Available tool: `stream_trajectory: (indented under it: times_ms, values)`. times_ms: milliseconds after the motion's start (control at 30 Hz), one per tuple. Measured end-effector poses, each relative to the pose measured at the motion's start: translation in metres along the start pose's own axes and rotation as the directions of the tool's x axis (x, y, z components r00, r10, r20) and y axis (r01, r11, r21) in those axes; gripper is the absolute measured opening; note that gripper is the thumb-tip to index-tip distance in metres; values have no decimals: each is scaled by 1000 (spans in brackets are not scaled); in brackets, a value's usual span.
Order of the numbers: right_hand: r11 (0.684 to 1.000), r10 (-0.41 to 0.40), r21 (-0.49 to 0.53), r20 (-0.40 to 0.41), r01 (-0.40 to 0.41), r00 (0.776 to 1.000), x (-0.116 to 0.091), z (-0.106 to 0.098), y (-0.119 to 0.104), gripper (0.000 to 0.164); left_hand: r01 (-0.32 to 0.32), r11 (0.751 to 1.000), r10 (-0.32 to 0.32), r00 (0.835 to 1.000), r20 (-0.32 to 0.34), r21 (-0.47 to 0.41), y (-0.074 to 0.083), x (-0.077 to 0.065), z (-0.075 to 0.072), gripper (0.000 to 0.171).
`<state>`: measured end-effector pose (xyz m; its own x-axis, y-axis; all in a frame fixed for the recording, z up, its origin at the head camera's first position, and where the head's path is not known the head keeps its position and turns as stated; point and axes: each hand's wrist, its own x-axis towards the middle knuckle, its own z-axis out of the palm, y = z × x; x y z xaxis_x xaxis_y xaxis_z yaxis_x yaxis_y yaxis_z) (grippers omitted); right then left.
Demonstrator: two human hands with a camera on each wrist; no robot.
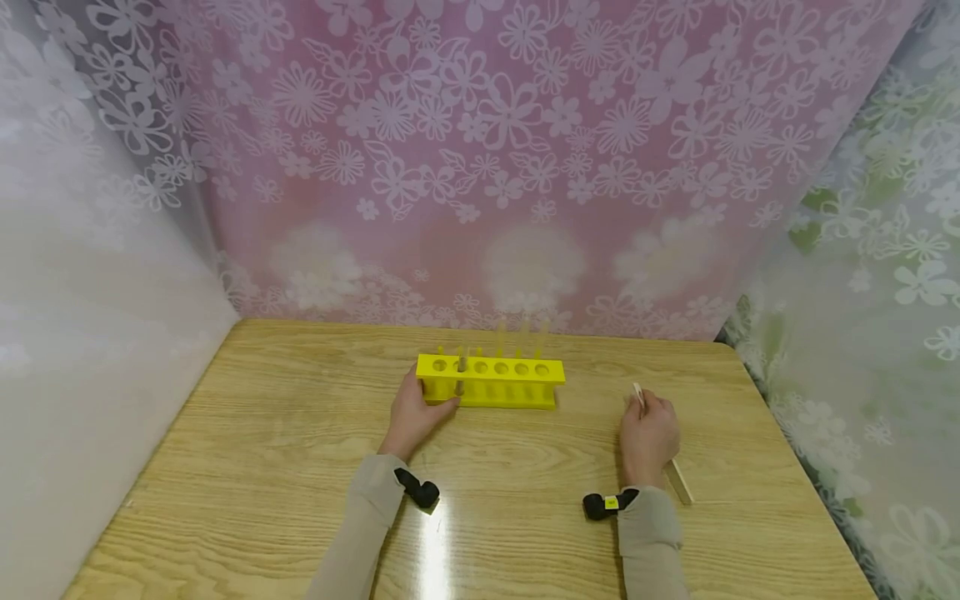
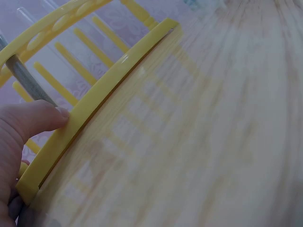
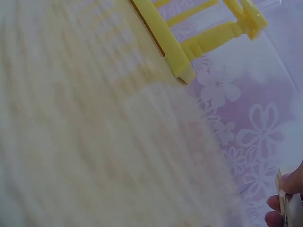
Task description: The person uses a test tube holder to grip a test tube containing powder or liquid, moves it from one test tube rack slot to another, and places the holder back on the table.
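Observation:
A yellow test tube rack (image 1: 490,369) stands near the back of the table. My left hand (image 1: 415,410) grips its left end, the thumb (image 2: 45,118) on the front of the base in the left wrist view and the other fingers mostly hidden behind the rack. In the second hole from the left stands a test tube (image 2: 31,80) with dark grey contents. To the right of the rack, my right hand (image 1: 651,433) holds a slim wooden test tube clamp (image 1: 678,482). Its tip (image 3: 282,189) sticks out between thumb and fingers in the right wrist view.
Several clear test tubes (image 1: 524,335) stand on the pegs along the rack's back right. The wood-grain table (image 1: 300,467) ends at a pink flowered curtain (image 1: 480,167) behind, with pale hangings on both sides. Light glares off the table's front (image 1: 435,550).

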<state>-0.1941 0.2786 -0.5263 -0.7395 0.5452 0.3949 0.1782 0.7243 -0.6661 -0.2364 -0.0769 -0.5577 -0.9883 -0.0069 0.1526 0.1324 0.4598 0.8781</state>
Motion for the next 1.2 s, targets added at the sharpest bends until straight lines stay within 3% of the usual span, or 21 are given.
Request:
stream_trajectory:
  times_ms: [333, 900, 1200]
  values:
    - [998, -31, 50, 4, 31, 1000, 6, -17, -20, 28, -10, 1000, 10, 1000, -2, -13, -4, 1, 1, 82]
    - [967, -153, 196, -57, 162, 986, 7, -44, -55, 23, 9, 1000, -9, 1000, -2, 0, -5, 2, 1, 80]
    - [965, -144, 220, -14, 144, 989, 4, -58, -70, 25, -4, 1000, 4, 1000, -4, -15, -5, 1, 2, 77]
